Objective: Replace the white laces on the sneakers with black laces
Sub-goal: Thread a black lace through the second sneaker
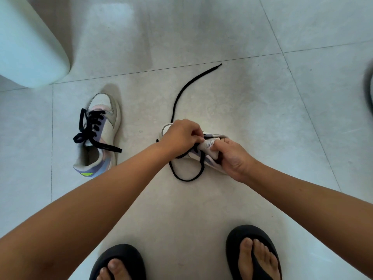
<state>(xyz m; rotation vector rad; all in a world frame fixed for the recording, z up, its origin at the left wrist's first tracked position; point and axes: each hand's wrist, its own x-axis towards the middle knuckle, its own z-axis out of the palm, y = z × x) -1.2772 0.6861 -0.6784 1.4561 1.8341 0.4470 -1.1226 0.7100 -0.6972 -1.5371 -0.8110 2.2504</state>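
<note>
A white, pink and lilac sneaker (pixel 105 126) stands on the floor at the left, laced in black with loose ends. A second sneaker (pixel 212 156) lies on its side at the centre, mostly covered by my hands. My right hand (pixel 234 156) grips its tongue and side. My left hand (pixel 181 136) pinches at the tongue's top, where the black lace (pixel 187 91) runs. One lace end stretches away across the floor, and a loop lies below the shoe. No white lace is in view.
The floor is pale tile (pixel 262 57). A white rounded object (pixel 30 43) stands at the upper left. My feet in black sandals (pixel 254 253) are at the bottom edge. A dark blurred object (pixel 369 85) sits at the right edge.
</note>
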